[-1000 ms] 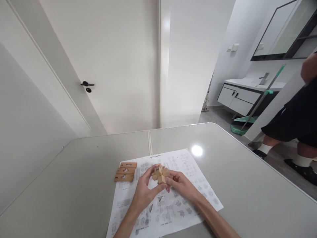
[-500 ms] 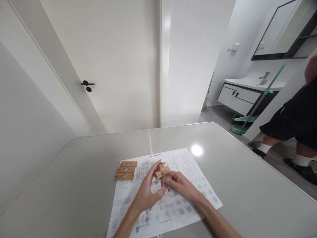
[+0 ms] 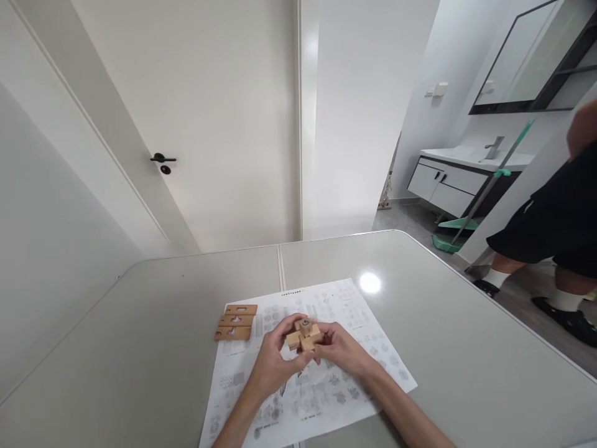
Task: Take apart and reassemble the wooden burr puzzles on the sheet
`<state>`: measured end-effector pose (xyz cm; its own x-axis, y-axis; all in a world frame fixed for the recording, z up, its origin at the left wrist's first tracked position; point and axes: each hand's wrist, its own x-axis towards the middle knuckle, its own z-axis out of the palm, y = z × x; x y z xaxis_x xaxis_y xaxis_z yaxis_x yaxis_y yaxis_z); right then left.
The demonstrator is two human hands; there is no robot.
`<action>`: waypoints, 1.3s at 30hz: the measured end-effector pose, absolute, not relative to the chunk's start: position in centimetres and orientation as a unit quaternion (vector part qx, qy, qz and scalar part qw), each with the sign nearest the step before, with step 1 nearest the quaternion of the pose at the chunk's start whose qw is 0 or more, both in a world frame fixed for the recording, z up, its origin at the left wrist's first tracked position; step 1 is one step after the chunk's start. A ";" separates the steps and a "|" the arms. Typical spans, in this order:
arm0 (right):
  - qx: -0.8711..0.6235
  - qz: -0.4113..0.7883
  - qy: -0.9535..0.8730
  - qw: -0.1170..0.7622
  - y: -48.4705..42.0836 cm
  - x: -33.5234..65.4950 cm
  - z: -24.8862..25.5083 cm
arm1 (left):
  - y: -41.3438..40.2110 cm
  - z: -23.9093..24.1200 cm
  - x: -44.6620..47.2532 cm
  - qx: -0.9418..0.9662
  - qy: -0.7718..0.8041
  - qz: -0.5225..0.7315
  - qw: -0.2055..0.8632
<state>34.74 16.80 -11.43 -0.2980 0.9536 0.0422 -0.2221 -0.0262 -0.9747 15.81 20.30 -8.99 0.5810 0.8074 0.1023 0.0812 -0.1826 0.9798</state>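
A small wooden interlocking puzzle (image 3: 304, 334), a cross of light-brown bars, is held above a printed instruction sheet (image 3: 336, 386). My left hand (image 3: 273, 367) grips it from the left with thumb and fingers curled round it. My right hand (image 3: 342, 351) pinches it from the right. Three loose notched wooden bars (image 3: 236, 323) lie side by side on the sheet's upper left corner, a short way left of my left hand.
The grey table (image 3: 140, 348) has a seam down its middle and a rounded far edge. A white door with a black handle (image 3: 163, 160) stands behind it. At the right another person's legs in black shorts (image 3: 550, 230) stand near a bathroom cabinet (image 3: 448, 183) and a green mop (image 3: 485, 186).
Both hands have turned the puzzle between them, so a different face now points up. My left hand has closed round it again after loosening. The loose bars have not moved.
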 end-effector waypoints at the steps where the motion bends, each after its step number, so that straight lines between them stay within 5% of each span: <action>1: -0.374 0.608 -0.500 0.489 16.9 34.7 -11.7 | 20.3 -8.9 15.9 0.703 0.329 0.335 0.535; 12: -0.372 0.583 -0.475 0.544 17.1 34.2 -12.1 | 20.5 -9.3 16.1 0.716 0.385 0.360 0.457; 21: -0.327 0.622 -0.528 0.477 16.4 35.1 -9.9 | 20.4 -8.8 16.1 0.772 0.390 0.270 0.424; 29: -0.438 0.486 -0.501 0.566 17.3 35.0 -11.5 | 21.8 -11.3 15.2 0.828 0.423 0.288 0.228; 39: -0.483 0.483 -0.454 0.572 17.6 35.4 -12.1 | 24.7 -12.0 12.3 0.833 0.471 0.291 0.002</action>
